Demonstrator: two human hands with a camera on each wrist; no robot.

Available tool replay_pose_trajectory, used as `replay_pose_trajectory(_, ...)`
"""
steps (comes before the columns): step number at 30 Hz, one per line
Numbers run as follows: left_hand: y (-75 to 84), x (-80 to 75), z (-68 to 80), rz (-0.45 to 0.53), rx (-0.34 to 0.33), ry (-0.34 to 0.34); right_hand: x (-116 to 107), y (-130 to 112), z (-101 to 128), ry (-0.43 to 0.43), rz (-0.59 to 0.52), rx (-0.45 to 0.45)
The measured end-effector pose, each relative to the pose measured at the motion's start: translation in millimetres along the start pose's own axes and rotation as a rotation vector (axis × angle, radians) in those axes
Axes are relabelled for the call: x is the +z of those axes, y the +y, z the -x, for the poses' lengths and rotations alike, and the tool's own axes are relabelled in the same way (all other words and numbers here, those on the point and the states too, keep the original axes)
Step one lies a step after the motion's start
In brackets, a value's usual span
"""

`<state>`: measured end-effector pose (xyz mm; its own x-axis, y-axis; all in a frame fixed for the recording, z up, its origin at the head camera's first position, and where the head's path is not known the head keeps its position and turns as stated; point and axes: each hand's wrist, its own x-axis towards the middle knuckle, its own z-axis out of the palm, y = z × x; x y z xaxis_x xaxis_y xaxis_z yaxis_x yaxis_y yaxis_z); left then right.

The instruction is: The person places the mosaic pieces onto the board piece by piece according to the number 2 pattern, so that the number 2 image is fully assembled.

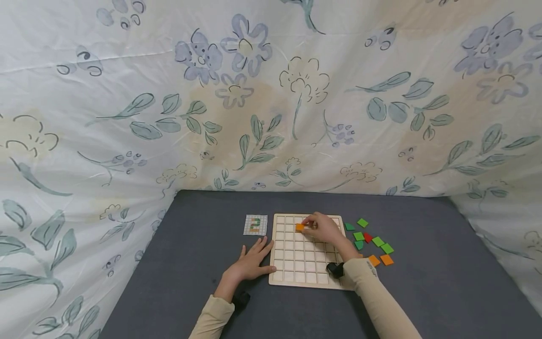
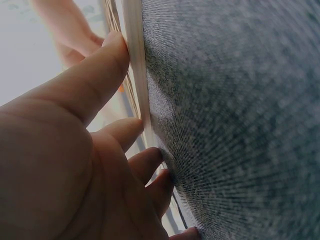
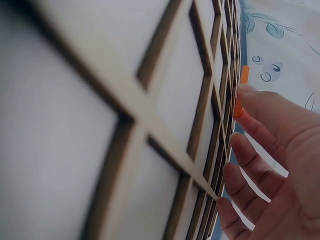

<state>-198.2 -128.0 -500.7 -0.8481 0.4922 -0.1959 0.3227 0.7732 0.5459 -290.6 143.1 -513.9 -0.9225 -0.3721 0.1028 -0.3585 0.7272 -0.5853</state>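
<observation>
A wooden grid board (image 1: 294, 264) with square cells lies on the dark table. Between thumb and index finger, my right hand (image 1: 323, 229) pinches an orange square tile (image 1: 299, 228) over the upper part of the grid. In the right wrist view the tile (image 3: 241, 92) stands close to the grid's surface, with the other fingers (image 3: 242, 185) loosely bent beside the board. My left hand (image 1: 249, 262) lies spread at the board's left edge. The left wrist view has its thumb (image 2: 107, 65) and index fingertip touching the board's side (image 2: 137, 65).
A small pattern card (image 1: 255, 225) with a coloured figure lies left of the board. To the right are scattered green tiles (image 1: 378, 241), a red tile (image 1: 367, 238) and orange tiles (image 1: 386, 260). Behind the table hangs a flowered cloth (image 1: 262, 155).
</observation>
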Motion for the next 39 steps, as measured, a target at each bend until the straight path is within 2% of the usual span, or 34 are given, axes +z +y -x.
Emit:
replay_pose_trajectory(16,0.8,-0.3,-0.5,-0.004,-0.006,-0.003,1.5,3.0,-4.4,0.010,0.030,0.017)
replay_pose_trajectory(31,0.7,-0.2,-2.0,-0.016,-0.011,-0.006,1.3,5.0,-2.0,-0.007,0.004,-0.020)
replay_pose_trajectory(39,0.4,-0.8,-1.5,-0.016,-0.007,-0.007,0.4,4.1,-1.5,-0.033,-0.001,0.022)
